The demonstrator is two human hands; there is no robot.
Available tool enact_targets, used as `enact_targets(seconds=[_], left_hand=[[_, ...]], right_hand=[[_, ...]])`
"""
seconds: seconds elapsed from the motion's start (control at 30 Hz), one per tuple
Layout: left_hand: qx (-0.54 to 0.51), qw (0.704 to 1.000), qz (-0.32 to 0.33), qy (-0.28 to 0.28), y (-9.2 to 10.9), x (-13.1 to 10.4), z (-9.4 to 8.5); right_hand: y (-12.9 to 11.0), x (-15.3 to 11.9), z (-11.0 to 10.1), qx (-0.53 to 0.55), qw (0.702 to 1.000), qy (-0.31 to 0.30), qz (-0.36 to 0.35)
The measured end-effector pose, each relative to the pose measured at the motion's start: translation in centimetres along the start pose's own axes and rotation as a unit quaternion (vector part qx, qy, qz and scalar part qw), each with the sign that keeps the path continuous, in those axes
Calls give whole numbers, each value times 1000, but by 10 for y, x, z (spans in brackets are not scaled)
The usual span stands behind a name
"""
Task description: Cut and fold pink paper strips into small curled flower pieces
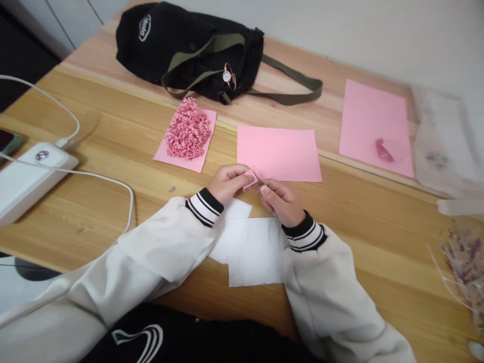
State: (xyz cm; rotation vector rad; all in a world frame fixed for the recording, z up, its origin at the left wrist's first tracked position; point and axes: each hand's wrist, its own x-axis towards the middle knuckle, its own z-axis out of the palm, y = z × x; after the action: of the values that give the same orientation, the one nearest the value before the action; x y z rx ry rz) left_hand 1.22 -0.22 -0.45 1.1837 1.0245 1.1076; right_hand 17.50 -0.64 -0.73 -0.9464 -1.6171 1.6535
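Observation:
Between the thumb and fingers of my left hand [229,182] is a small piece of pink paper [249,181]. My right hand [282,201] is closed around what look like small scissors, with thin dark blades [257,177] lying against the paper's right edge. The scissors' handles are hidden in my fingers. Just beyond both hands lies a larger pink sheet [280,151]. White paper or cloth pieces [257,252] overlap on the table beneath my wrists.
Pink flower stamens [188,130] are heaped on a pink card [196,164]. Behind are a black bag [196,30] and a watch [227,76]. A white power bank [41,176] with cables stands left. Another pink sheet [372,121] and dried flowers [463,262] are right.

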Motion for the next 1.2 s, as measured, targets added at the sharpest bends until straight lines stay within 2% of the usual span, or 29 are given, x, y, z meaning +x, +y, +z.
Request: enact_targets(seconds=[0.2, 0.43, 1.2], left_hand=[[-21, 1000, -5, 12, -1, 0, 0], [1, 1000, -4, 21, -3, 1, -1], [40, 999, 21, -20, -5, 0, 0]], right_hand=[[3, 0, 0, 3, 1000, 8, -13], [7, 0, -1, -15, 1000, 23, -14], [10, 0, -1, -27, 999, 25, -10]])
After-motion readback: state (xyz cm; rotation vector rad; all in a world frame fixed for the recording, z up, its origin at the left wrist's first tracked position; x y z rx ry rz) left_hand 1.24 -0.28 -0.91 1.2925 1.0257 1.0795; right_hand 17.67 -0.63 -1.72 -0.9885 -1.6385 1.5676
